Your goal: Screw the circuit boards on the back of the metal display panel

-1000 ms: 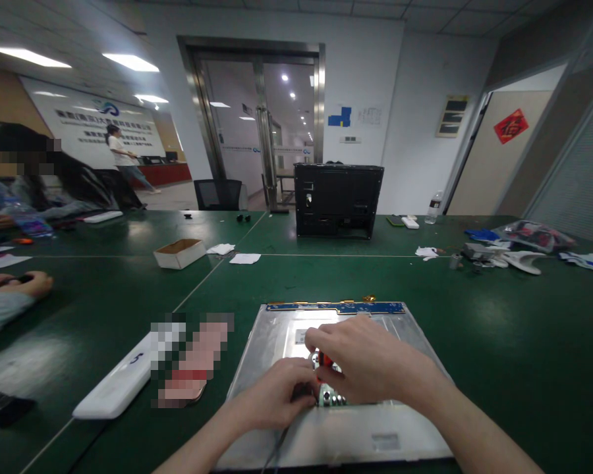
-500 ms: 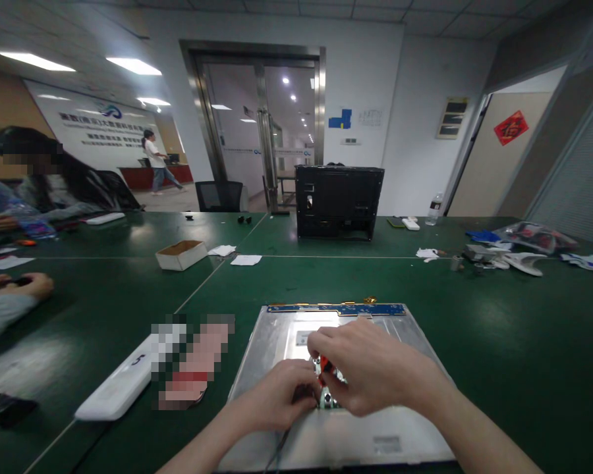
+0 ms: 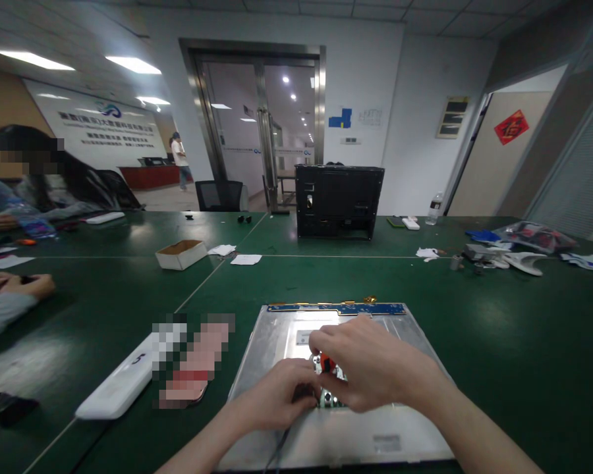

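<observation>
From the head camera, our right hand [image 3: 375, 365] pinches a small red-handled screwdriver [image 3: 326, 363] upright over the middle of a flat silver metal panel [image 3: 326, 434], which lies on the green desk [image 3: 499, 342] right in front of us. Our left hand [image 3: 277, 398] rests curled on the panel beside the tool; we cannot tell whether it holds anything. A white box [image 3: 118, 388] lies to the left.

a handwritten "5" in dark ink stands on the long white plastic casing [image 3: 116, 388] lying on the green worktop [image 3: 499, 329]. red diamond-shaped paper sign [image 3: 510, 126] on the beige door carries one gold character, not legible. white wall banner [image 3: 103, 125] has rows of print, too small to read.
</observation>
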Demonstrator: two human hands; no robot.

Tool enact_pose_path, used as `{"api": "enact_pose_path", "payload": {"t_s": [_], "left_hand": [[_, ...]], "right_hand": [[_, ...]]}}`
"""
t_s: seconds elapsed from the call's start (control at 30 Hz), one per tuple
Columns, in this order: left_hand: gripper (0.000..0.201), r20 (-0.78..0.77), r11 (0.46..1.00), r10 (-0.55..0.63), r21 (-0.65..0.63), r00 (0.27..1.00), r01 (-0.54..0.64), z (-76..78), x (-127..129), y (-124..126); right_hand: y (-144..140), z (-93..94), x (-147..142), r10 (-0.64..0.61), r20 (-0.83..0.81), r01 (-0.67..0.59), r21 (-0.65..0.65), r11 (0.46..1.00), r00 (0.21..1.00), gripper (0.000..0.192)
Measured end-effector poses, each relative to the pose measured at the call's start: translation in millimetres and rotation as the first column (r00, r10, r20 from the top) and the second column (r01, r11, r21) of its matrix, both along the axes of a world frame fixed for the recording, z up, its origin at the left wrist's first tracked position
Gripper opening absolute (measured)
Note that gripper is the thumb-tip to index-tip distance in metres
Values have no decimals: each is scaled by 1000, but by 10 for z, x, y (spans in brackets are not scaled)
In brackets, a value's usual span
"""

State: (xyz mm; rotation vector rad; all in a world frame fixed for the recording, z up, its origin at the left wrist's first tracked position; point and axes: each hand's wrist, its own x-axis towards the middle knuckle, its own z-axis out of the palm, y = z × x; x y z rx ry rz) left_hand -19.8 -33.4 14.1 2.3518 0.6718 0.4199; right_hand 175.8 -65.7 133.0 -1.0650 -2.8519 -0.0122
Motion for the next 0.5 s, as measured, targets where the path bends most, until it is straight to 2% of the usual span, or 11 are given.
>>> {"api": "enact_pose_path", "payload": {"t_s": [0.2,0.4,0.5], "left_hand": [[8,9,1000,15,1,1000,-15,-12,28,-11],[22,4,999,10,30,1000,-10,15,13,-13],[16,-2,999,7,45,1000,-7,1,7,-4]], "right_hand": [[-24,14,-9,23,-6,-23,-25,999,1000,15],[3,-21,-49,-37,9,38,-8,999,999,12],[-2,-23,-35,-31,4,31,-20,999,1000,15]]}}
